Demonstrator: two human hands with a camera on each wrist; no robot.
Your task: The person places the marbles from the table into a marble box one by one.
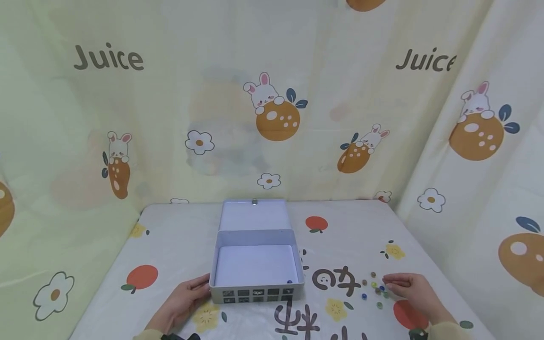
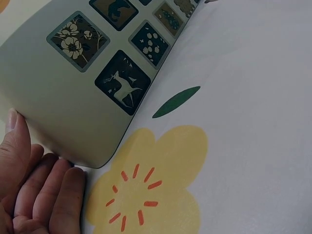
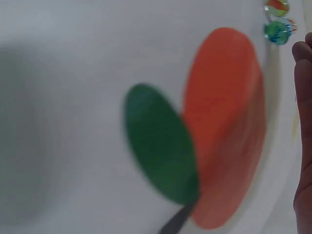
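A pale tin box (image 1: pixel 257 293) with rows of small dark pictures on its front stands on the table, its lid (image 1: pixel 255 215) swung back. Inside, one dark blue marble (image 1: pixel 290 282) lies in the front right corner. My left hand (image 1: pixel 187 300) rests against the box's left side; in the left wrist view its thumb (image 2: pixel 17 134) touches the wall and the other fingers lie near the lower corner. To the right, several glass marbles (image 1: pixel 374 285) are scattered on the cloth. My right hand (image 1: pixel 412 290) is just beside them, fingers extended toward the marbles, holding nothing visible.
A white tablecloth (image 1: pixel 170 231) printed with fruit, flowers and dark characters covers the table. Patterned curtains (image 1: pixel 161 94) hang behind it and along both sides.
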